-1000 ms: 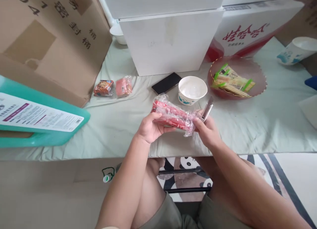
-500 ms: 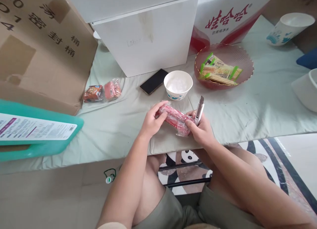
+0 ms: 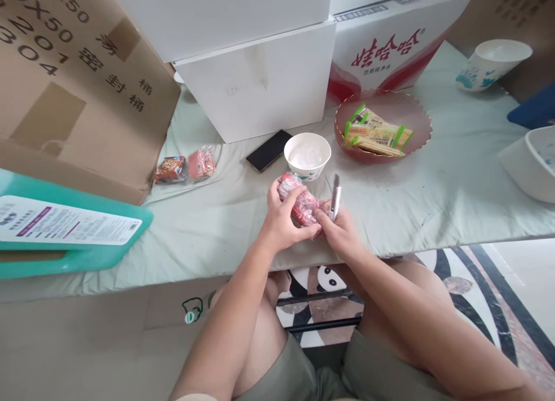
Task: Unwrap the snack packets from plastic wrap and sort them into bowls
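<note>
I find my left fingers (image 3: 274, 197) curled round a red wrapped packet (image 3: 305, 208) at six o'clock of the white bowl (image 3: 309, 174), my right fingers (image 3: 326, 221) closed about a utility knife (image 3: 335, 199), touching the packet's four-o'clock end.

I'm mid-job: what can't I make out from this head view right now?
In the head view:
- Red package: print unreadable, hidden by the left hand and crinkled film.
- Cutter: lower end hidden by the right hand.
- Pale thing: mostly hidden behind the white box.
- Blue thing: cut off by the right edge.
- Green jug: cut off by the left edge; fine print too small.
</note>
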{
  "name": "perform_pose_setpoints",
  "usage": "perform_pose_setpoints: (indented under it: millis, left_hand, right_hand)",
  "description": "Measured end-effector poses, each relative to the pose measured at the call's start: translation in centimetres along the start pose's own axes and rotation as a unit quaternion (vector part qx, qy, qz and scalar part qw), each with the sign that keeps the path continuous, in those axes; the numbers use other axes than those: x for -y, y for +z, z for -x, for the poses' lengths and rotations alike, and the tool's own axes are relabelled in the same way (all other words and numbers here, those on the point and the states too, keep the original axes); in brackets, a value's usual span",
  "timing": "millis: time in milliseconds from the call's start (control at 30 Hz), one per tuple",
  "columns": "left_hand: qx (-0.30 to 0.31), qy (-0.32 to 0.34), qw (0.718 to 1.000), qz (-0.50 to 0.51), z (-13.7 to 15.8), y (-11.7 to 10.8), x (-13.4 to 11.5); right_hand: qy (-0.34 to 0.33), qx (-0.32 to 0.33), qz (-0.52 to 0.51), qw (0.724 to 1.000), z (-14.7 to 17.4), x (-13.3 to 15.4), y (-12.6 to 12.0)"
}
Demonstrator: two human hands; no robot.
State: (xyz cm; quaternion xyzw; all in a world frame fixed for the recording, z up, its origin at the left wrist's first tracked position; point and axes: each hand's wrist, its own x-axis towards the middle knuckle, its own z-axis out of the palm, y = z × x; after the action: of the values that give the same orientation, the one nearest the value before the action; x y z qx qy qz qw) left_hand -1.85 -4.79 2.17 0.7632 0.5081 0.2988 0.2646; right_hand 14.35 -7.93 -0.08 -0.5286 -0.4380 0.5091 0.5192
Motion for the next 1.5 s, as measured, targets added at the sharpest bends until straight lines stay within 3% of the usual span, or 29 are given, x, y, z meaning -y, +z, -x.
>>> perform_pose_setpoints:
  millis: [67,133,233,367,467,600,733,900,1167,1367,1500]
  left_hand:
    - [0.042,-0.031,0.999,-0.008,0.1,-0.1,0.1]
    - [0.062,-0.047,0.997,-0.018,0.1,-0.2,0.3]
    - [0.068,-0.045,0.996,-0.026,0.0,-0.4,0.6]
    - [0.025,-0.024,0.999,-0.019,0.1,-0.2,0.7]
    - [-0.009,0.021,1.000,-0.008,0.0,0.1,0.4]
    - [-0.027,0.070,0.997,0.003,-0.1,0.1,0.0]
    - [-0.060,0.061,0.996,0.002,0.5,0.1,-0.1]
    - [-0.102,0.001,0.994,0.027,1.4,0.4,0.0]
    - [-0.111,-0.024,0.989,0.092,0.9,1.1,0.7]
    - [0.003,-0.036,0.975,0.221,1.0,0.1,1.3]
    - [-0.006,-0.072,0.967,0.244,1.0,-0.9,2.0]
  right_hand:
    - [-0.021,0.016,0.044,0.999,0.3,0.5,-0.4]
    - [-0.052,-0.009,0.102,0.993,0.3,1.2,-0.9]
    - [-0.039,-0.034,0.109,0.993,-0.2,2.3,-1.2]
    - [0.014,0.037,0.024,0.999,-1.4,3.2,-0.3]
    - [-0.008,0.085,0.030,0.996,-2.1,3.4,0.5]
    - [-0.001,0.102,-0.009,0.995,-2.5,3.4,1.3]
    - [0.030,0.106,-0.084,0.990,-2.5,2.9,1.8]
    - [0.041,0.128,-0.158,0.978,-2.9,2.4,2.5]
    - [0.025,0.096,-0.168,0.981,-3.4,2.7,2.8]
    - [0.023,0.056,-0.134,0.989,-3.1,2.6,2.8]
    - [0.014,0.060,-0.092,0.994,-3.1,2.2,3.8]
